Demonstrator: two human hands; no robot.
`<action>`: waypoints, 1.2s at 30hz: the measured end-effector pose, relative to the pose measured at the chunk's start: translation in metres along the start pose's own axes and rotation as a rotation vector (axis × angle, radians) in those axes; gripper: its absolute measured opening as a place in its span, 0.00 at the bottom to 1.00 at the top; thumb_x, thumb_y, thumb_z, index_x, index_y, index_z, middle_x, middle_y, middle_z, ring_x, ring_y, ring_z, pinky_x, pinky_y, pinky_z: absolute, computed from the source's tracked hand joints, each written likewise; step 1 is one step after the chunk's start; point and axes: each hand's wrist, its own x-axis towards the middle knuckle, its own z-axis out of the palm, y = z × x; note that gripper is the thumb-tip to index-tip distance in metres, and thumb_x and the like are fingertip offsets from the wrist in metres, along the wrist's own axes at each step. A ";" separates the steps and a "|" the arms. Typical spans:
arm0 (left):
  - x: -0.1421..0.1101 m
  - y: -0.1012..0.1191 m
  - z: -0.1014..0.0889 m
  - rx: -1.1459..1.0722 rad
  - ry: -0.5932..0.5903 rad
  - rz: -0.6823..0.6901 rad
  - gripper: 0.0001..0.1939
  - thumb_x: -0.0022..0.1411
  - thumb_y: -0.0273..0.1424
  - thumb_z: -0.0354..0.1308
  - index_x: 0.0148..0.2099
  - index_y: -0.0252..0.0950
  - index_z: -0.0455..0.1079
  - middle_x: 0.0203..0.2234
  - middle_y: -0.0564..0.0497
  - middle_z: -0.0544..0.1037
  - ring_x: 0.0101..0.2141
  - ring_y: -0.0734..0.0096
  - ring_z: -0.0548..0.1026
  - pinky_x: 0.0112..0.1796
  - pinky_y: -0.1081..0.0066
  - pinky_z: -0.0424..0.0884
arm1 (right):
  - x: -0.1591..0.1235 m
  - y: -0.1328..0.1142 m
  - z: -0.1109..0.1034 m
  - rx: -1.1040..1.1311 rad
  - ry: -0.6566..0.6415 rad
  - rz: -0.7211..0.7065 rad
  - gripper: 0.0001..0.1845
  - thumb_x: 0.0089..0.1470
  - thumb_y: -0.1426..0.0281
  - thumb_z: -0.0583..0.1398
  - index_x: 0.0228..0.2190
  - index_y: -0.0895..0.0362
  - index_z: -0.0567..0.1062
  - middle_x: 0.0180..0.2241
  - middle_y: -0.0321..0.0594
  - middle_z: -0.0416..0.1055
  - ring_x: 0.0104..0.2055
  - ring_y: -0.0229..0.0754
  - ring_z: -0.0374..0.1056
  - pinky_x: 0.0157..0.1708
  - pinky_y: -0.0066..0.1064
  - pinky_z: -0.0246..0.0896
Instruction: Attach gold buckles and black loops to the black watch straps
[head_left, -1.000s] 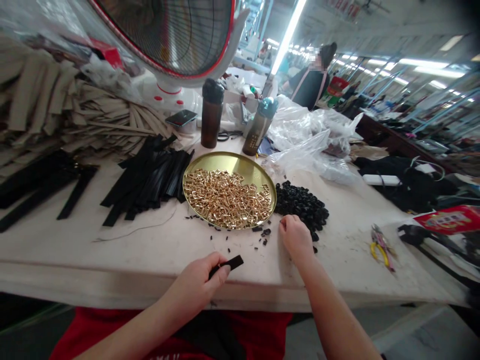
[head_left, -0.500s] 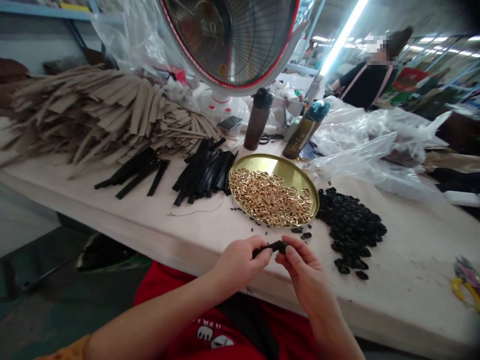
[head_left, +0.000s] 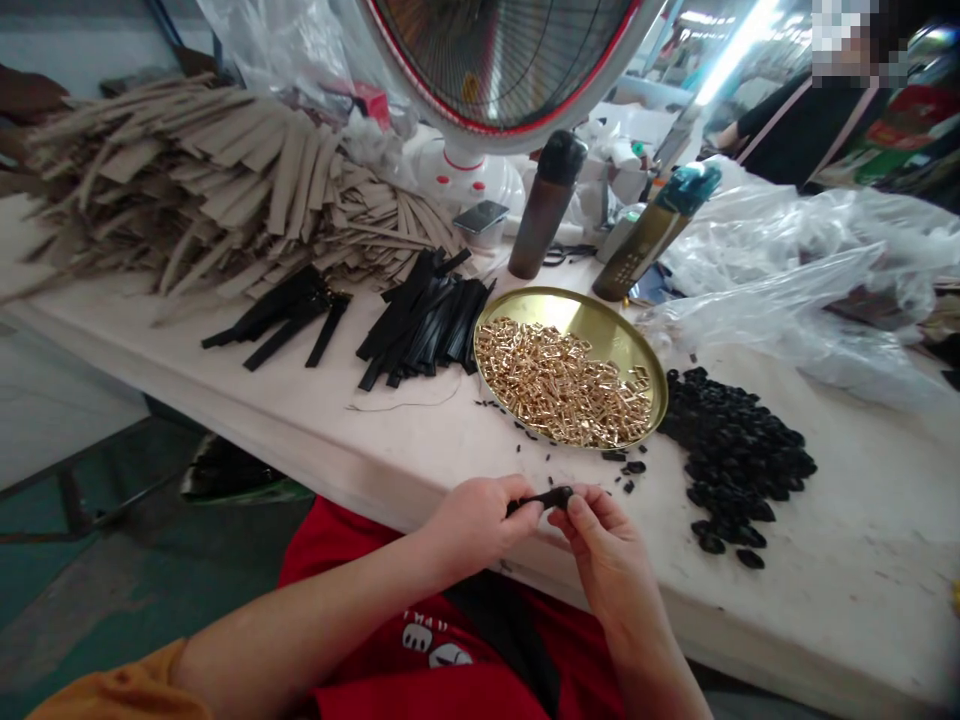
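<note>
Low center of the frame, left hand (head_left: 476, 522) and right hand (head_left: 607, 545) both pinch a small black strap piece (head_left: 546, 497) between fingertips, right below the gold tray (head_left: 600, 325) of buckles (head_left: 562, 385).

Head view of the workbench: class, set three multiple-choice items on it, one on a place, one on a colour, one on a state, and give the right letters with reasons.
1. Where does the heap of black loops lie?
A. right of the tray
B. inside the tray
C. under the fan

2. What colour are the buckles in the tray?
A. silver
B. gold
C. red

3. How is the small black strip held?
A. lying free on the table
B. by one hand only
C. pinched between both hands

Answers: 1 A, the heap sits on the table beside the tray's right rim. 2 B, they shine gold. 3 C, left hand and right hand both grip it.
</note>
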 end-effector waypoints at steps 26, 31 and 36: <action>-0.017 0.005 -0.002 -0.256 -0.136 0.007 0.07 0.58 0.27 0.47 0.40 0.36 0.56 0.30 0.52 0.76 0.29 0.76 0.70 0.32 0.76 0.63 | -0.025 0.004 0.011 -0.099 -0.189 0.090 0.10 0.45 0.62 0.61 0.28 0.56 0.71 0.25 0.34 0.69 0.27 0.36 0.62 0.33 0.30 0.59; -0.024 0.001 -0.001 -0.261 -0.145 -0.006 0.08 0.56 0.27 0.48 0.41 0.36 0.57 0.29 0.53 0.76 0.27 0.77 0.70 0.31 0.76 0.63 | -0.029 0.003 0.010 -0.253 -0.252 0.040 0.12 0.47 0.61 0.60 0.24 0.57 0.71 0.23 0.34 0.67 0.28 0.37 0.61 0.34 0.30 0.57; -0.031 -0.007 -0.004 -0.202 -0.137 -0.110 0.11 0.53 0.32 0.51 0.40 0.35 0.60 0.26 0.53 0.74 0.24 0.75 0.70 0.27 0.76 0.63 | -0.029 0.007 0.006 -0.265 -0.123 0.020 0.12 0.45 0.60 0.61 0.27 0.56 0.72 0.22 0.33 0.66 0.27 0.37 0.60 0.33 0.29 0.55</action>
